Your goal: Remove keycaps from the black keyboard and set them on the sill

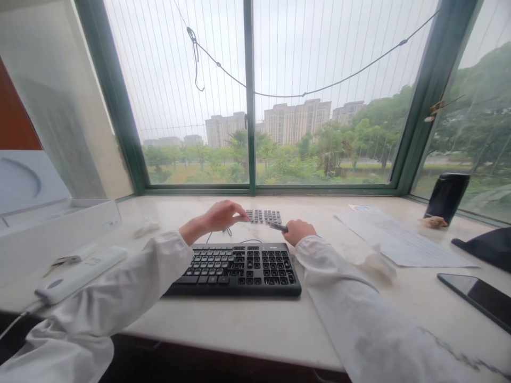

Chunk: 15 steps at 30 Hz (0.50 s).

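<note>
A black keyboard (pixel 239 268) lies on the pale stone desk (pixel 255 324) in front of me. Behind it sit several loose dark keycaps (pixel 264 216) in rows. My left hand (pixel 222 215) reaches over the keyboard, its fingertips touching the left end of the keycaps. My right hand (pixel 297 231) rests just behind the keyboard's right corner, closed on a small dark tool (pixel 278 227) that points toward the keycaps. Both arms wear white sleeves.
An open white box (pixel 51 229) and a white power strip (pixel 80 274) stand at the left. Papers (pixel 403 239), a crumpled tissue (pixel 377 263), a black phone (pixel 477 292) and a black cylinder (pixel 446 197) lie at the right. A window rises behind the desk.
</note>
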Tool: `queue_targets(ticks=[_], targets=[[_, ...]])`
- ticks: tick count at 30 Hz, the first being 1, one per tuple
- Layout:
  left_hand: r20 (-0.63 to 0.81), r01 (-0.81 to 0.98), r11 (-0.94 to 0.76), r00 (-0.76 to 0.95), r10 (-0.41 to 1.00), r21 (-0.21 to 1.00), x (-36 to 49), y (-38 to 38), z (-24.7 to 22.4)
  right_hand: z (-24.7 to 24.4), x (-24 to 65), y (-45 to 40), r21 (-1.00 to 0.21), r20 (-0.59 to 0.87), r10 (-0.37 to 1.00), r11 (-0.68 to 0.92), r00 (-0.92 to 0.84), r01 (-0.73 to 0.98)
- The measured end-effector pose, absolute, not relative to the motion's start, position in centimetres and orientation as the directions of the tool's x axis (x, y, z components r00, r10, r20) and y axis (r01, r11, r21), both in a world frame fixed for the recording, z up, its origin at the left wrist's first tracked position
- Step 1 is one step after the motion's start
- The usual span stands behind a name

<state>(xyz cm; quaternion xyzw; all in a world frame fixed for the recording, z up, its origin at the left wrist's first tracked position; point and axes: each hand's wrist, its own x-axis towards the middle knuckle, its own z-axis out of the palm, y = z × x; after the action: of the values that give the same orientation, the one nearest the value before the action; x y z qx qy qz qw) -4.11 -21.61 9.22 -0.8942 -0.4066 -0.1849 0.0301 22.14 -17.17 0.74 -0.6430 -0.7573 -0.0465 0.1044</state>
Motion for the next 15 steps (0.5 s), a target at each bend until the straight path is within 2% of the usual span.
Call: queue_targets(ticks=[3,7,10,15], targets=[[0.36,0.734,-0.669,0.597,0.717,0.115,-6.6,-23.1,8.1,1.3,22.2,-17.3,-0.052,0.258,0.954,0.171,-0.152,0.984],[0.457,0.771,-0.636,0.569,0.684,-0.008,-8.9,-23.5,6.6,2.2,22.2,-17.7,-0.044,0.316,0.937,0.169,-0.147,0.985],[0.401,0.733,-0.677,0.64,0.656,-0.063,-9.7,-23.3,5.7,2.7,21.9,-18.2,-0.05,0.406,0.904,0.171,-0.136,0.984],[0.354,0.656,-0.754,0.696,0.625,0.043,-10.1,-23.3,4.9,3.2,20.1,-19.6,-0.072,0.557,0.819,0.211,-0.136,0.975]])
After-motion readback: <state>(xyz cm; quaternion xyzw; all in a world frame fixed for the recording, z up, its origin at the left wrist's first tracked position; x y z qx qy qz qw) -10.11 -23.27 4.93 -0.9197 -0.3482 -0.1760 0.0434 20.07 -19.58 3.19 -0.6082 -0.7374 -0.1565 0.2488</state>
